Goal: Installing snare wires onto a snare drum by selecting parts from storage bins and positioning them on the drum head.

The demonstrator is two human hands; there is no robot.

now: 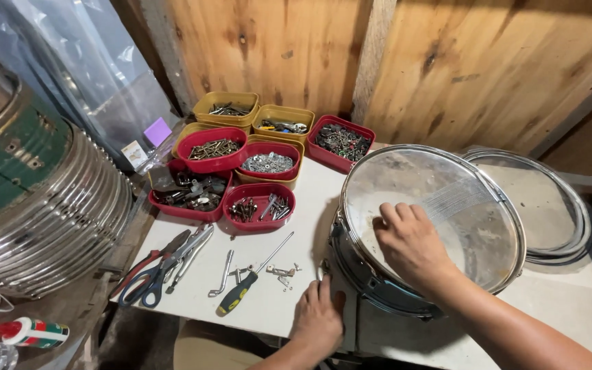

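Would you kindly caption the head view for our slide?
Right hand flat on a chrome-rimmed snare drum, left hand on the white tabletop beside a yellow-and-black-handled screwdriver.

Red and yellow trays of screws (266, 163) sit far left on the counter (549, 301); scissors (153, 282), a screwdriver (241, 291) nearer; stacked chrome hoops (56, 219) leftmost.

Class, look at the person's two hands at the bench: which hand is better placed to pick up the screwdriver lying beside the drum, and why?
Left, probably. The left hand rests on the table edge close to the screwdriver, with nothing between them. The right hand lies flat on the head of the snare drum, farther away, and would have to cross over the left.
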